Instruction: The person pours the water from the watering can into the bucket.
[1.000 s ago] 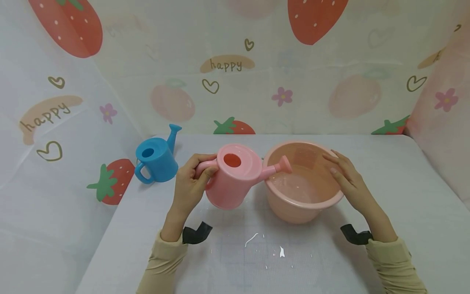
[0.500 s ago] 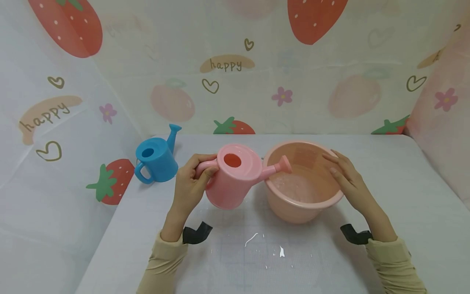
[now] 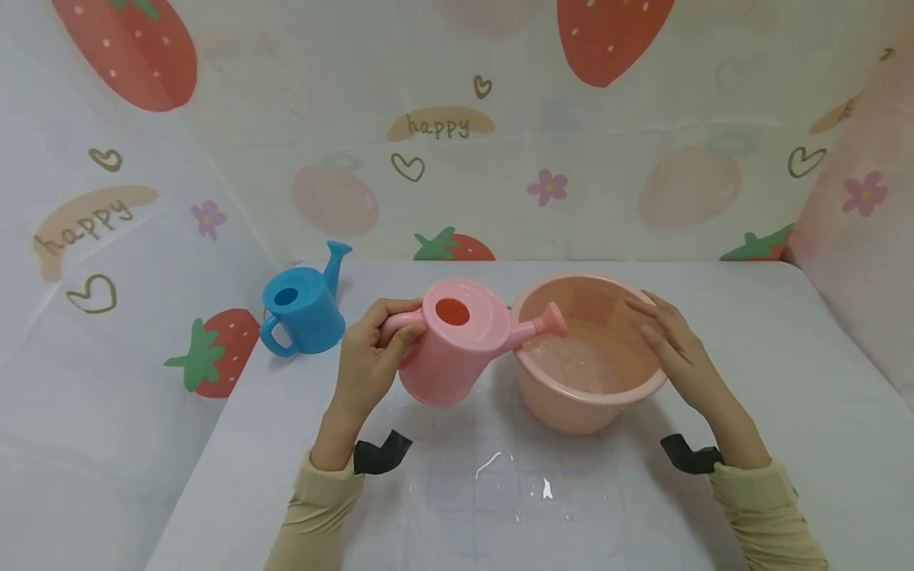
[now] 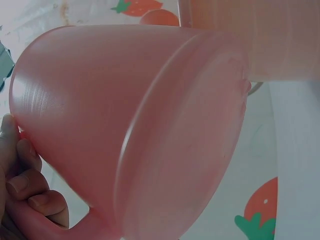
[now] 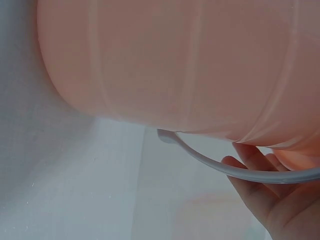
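Note:
My left hand [image 3: 371,349] grips the handle of a pink watering can [image 3: 444,373]. The can is tilted, its spout head over the left rim of a peach-coloured basin [image 3: 571,408]. Inside the basin lies clear water [image 3: 581,361], rippled below the spout head. My right hand [image 3: 674,337] holds the basin's right rim; a finger and the thumb reach over it. In the right wrist view, other fingers [image 5: 252,165] lie against the basin's outside, behind a curved grey handle [image 5: 215,162]. The can's underside [image 4: 185,130] fills much of the left wrist view and hides the spout.
A blue watering can [image 3: 303,313] stands at the table's back left. Water drops [image 3: 547,488] lie on the white tabletop [image 3: 457,515] in front. Patterned sheets [image 3: 607,159] rise behind the table and at both sides.
Ripples on the water in the basin have shifted a little. Both hands, the pink watering can and the basin keep their places.

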### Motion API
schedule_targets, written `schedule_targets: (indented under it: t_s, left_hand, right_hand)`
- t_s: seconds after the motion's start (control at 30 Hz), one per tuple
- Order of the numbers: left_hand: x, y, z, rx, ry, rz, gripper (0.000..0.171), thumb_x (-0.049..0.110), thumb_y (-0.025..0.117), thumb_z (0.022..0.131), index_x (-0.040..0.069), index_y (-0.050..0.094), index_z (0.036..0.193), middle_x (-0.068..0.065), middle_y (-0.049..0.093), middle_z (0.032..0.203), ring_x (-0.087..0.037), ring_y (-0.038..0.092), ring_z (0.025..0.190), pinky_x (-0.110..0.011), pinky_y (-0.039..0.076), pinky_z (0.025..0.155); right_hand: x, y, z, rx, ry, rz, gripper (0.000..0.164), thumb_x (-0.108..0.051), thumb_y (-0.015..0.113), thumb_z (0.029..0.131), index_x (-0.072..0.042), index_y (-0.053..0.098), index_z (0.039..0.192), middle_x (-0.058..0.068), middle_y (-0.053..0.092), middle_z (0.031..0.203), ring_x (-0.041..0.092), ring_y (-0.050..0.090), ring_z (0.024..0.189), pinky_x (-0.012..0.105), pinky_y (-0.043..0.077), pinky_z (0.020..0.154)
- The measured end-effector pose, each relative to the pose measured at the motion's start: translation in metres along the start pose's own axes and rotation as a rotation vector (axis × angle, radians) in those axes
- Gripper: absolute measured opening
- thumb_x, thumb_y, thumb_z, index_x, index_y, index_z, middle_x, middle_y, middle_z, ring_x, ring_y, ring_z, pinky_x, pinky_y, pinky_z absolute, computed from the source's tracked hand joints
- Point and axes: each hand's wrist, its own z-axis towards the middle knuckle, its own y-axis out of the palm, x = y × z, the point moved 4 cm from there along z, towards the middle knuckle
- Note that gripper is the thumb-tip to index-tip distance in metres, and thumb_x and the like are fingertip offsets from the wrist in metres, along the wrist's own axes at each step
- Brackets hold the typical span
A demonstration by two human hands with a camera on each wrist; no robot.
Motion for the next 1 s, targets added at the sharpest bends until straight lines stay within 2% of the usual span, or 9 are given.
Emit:
schedule_targets:
  t_s: [0.5, 0.7, 1.0]
  left_hand:
    - [0.0078, -0.0017, 0.0056, -0.02, 0.035, 0.013, 0.028, -0.001, 0.065, 0.083, 0.004, 0.061, 0.11, -0.009, 0.068, 0.104, -0.015, 0.064, 0.089, -0.021, 0.052, 0.078]
    - [0.0086, -0.0005, 0.0077, -0.037, 0.019, 0.016, 0.029, -0.001, 0.065, 0.083, 0.005, 0.061, 0.111, -0.008, 0.068, 0.105, -0.015, 0.064, 0.089, -0.021, 0.052, 0.078]
    - [0.0088, 0.0005, 0.0088, -0.057, -0.001, 0.024, 0.028, 0.001, 0.064, 0.084, 0.006, 0.061, 0.111, -0.007, 0.068, 0.106, -0.015, 0.064, 0.091, -0.022, 0.052, 0.078]
  right_hand:
    - [0.0005, 0.0007, 0.0017, -0.003, 0.001, -0.008, 0.04, -0.019, 0.042, 0.098, -0.017, 0.043, 0.138, 0.008, 0.023, 0.151, 0.033, 0.017, 0.139, 0.069, 0.02, 0.099]
    - [0.0017, 0.0005, 0.0009, -0.002, 0.006, -0.012, 0.04, -0.02, 0.042, 0.098, -0.017, 0.043, 0.139, 0.01, 0.023, 0.15, 0.034, 0.018, 0.138, 0.069, 0.02, 0.099]
    - [0.0022, 0.0001, -0.0013, -0.005, 0.014, -0.01, 0.04, -0.022, 0.042, 0.099, -0.017, 0.043, 0.138, 0.007, 0.023, 0.151, 0.034, 0.018, 0.138, 0.069, 0.021, 0.099]
